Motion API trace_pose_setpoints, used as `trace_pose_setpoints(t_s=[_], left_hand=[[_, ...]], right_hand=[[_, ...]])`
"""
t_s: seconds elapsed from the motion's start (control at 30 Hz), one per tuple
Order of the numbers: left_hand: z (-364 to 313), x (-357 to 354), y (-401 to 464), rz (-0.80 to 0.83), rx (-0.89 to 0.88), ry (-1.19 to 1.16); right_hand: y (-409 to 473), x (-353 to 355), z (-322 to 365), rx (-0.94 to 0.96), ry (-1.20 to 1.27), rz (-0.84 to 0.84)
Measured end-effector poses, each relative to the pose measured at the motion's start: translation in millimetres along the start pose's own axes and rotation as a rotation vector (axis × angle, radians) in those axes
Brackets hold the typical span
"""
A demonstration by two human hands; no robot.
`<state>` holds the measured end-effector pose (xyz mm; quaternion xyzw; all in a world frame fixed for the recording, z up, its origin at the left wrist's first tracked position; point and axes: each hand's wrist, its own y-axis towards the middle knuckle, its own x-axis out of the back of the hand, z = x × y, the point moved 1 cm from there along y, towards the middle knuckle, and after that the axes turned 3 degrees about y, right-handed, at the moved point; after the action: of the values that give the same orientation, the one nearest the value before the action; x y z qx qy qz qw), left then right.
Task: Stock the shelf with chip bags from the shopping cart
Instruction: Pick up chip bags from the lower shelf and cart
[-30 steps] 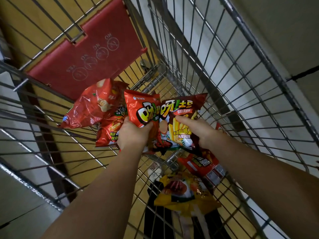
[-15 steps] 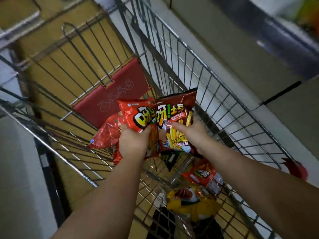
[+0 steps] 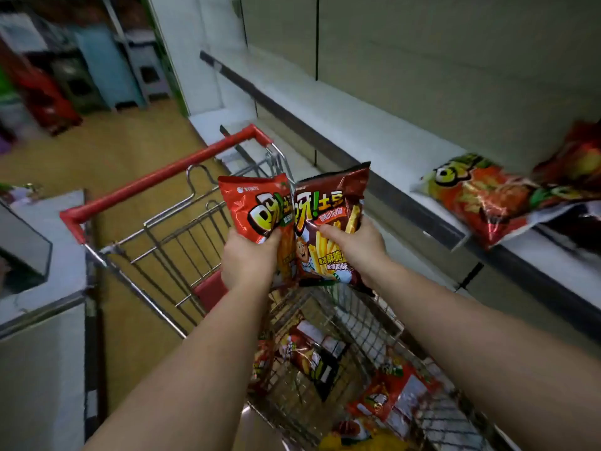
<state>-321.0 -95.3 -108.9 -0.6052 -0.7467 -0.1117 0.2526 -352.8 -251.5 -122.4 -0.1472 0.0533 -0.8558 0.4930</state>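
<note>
Both bags have come up out of the shopping cart [image 3: 208, 229] since half a second ago: they were down between its wire walls then, and now they are held above its basket, level with the red handle bar [image 3: 156, 180]. What shows behind them has changed too; the cart's red flap no longer backs them, and the white shelf [image 3: 367, 131] now runs along the cart's far side.

The left hand [image 3: 248, 263] has a holding grip on the bright red chip bag [image 3: 260, 209], thumb pressed across its front and fingers curled behind its lower half. The right hand [image 3: 357, 249] has the same kind of grip on the dark red chip bag [image 3: 328, 222], thumb on the printed fries, fingers wrapped round its right edge. These two bags stand upright and touch along their inner edges, directly over the cart.

On the shelf, well to the right of the cart's handle bar, a red and green chip bag [image 3: 481, 193] lies flat with one corner hanging past the shelf's front lip; a darker red bag [image 3: 575, 161] lies just behind it, blurred. Down inside the cart, below the raised hands, more bags [image 3: 387, 398] lie on the wire floor, red ones and a yellow one at the bottom edge of the view. Wooden flooring [image 3: 130, 148] spreads beyond the cart's handle.
</note>
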Motion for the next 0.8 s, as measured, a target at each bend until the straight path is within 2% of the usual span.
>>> trace_pose_setpoints(t_s=[0.4, 0.6, 0.8], left_hand=[[-101.1, 81.9, -85.3, -0.065, -0.274, -0.188], [-169.9, 109.4, -92.8, -0.018, -0.442, -0.302], [-223.2, 124.7, -93.1, 0.093, -0.588, -0.373]], right_hand=[[-93.6, 78.7, 120.4, 0.320, 0.091, -0.070], [-124.6, 111.7, 188.7, 0.473, 0.110, -0.134], [-149.9, 135.5, 241.4, 0.567, 0.152, -0.270]])
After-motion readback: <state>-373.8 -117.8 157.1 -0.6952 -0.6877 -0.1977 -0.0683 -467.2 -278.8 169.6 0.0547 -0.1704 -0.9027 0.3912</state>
